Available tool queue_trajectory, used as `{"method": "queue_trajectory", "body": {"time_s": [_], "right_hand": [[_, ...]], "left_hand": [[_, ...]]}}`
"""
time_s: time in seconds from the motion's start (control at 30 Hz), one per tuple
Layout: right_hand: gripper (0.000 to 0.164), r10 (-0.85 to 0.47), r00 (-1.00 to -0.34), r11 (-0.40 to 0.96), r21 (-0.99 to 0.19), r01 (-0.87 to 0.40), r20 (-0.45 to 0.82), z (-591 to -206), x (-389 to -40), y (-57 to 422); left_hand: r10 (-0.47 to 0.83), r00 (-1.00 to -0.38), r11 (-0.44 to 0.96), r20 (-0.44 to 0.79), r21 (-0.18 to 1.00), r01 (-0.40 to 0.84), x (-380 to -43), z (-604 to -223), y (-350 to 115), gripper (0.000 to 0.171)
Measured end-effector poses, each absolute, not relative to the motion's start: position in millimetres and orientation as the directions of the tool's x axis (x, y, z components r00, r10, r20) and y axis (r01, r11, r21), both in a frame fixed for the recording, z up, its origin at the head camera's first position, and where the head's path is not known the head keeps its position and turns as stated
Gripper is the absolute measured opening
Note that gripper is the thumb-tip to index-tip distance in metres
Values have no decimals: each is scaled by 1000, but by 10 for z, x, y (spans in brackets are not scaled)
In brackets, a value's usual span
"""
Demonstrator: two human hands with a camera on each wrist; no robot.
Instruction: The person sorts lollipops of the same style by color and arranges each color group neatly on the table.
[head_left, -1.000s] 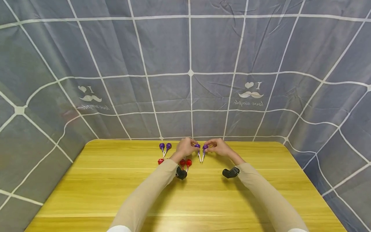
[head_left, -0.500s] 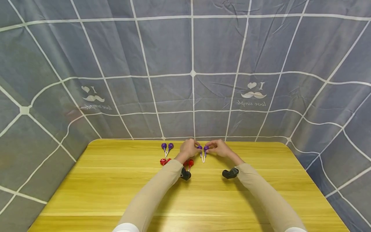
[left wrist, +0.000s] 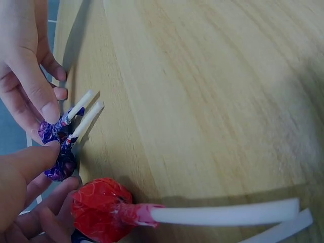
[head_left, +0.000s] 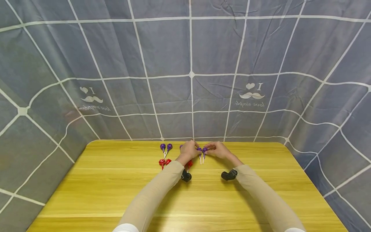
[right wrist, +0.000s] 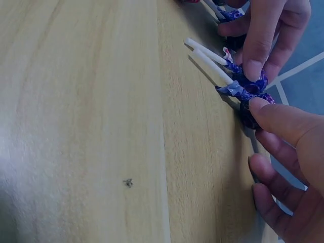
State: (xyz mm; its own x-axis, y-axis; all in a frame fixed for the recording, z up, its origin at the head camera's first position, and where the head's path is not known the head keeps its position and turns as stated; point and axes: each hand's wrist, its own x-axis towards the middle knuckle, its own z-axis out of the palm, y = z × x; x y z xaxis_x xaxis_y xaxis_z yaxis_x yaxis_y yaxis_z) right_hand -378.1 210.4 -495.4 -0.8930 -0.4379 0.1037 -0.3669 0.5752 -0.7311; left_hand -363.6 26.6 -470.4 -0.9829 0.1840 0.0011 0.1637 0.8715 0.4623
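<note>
**A:** From my remote feed – left hand [head_left: 189, 149] and right hand [head_left: 218, 149] each pinch one head of the purple lollipop pair [head_left: 201, 150], pressing them side by side so the sticks lie parallel, pointing back toward me.

**B:** Any containers?

**A:** None – the red lollipop [left wrist: 101, 208] lies loose on the table [head_left: 261, 193] just under my left wrist; another purple pair [head_left: 165, 147] sits left of that hand.

Head view high, distant; 2 wrist views close, share purple lollipops [head_left: 201, 150].

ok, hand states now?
Left hand: pinches a purple lollipop.
Right hand: pinches the other purple lollipop.
</note>
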Motion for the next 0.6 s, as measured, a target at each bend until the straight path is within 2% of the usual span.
{"method": "queue_trajectory", "body": {"time_s": [0.6], "right_hand": [[28,-389,-915,623,-700,-349,111,-4957,-3745,2092]], "left_hand": [[86,-996,815,5,575,73,-3601,-4716,319,24]]}}
